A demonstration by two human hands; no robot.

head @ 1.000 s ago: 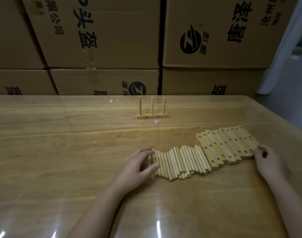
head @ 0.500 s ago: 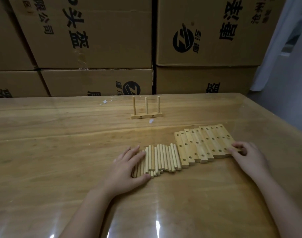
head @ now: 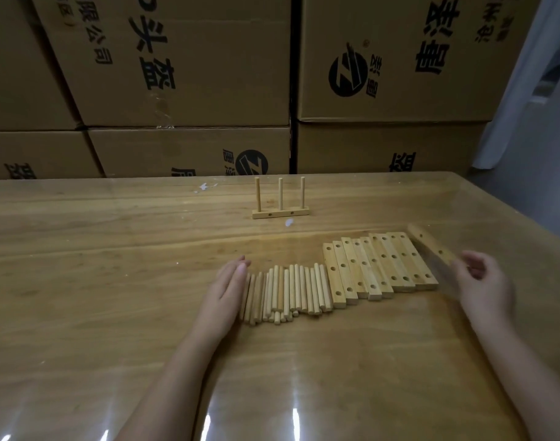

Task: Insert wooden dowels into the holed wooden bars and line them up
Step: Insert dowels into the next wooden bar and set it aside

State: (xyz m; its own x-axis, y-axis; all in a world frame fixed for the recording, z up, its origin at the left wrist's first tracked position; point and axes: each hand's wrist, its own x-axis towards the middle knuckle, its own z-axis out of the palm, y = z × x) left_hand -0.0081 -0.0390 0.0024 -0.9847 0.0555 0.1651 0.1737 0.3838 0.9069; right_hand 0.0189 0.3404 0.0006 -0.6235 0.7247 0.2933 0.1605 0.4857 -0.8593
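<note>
Several loose wooden dowels (head: 291,291) lie side by side in a row on the table (head: 113,281). My left hand (head: 224,294) presses flat against the row's left side, fingers straight. To the right of the dowels lie several holed wooden bars (head: 377,268), packed together. One more holed bar (head: 428,243) sits apart at the right end, angled and blurred. My right hand (head: 485,284), also blurred, curls its fingers round that bar's near end. Farther back stands an assembled bar (head: 280,214) with three dowels upright in it.
Stacked cardboard boxes (head: 183,74) form a wall along the table's far edge. The table's right edge (head: 526,224) runs close beside the bars. A few white specks (head: 205,186) lie near the assembled bar.
My left hand has turned edge-on against the dowels and pushed them tighter. My right hand has pulled the rightmost bar away from the row.
</note>
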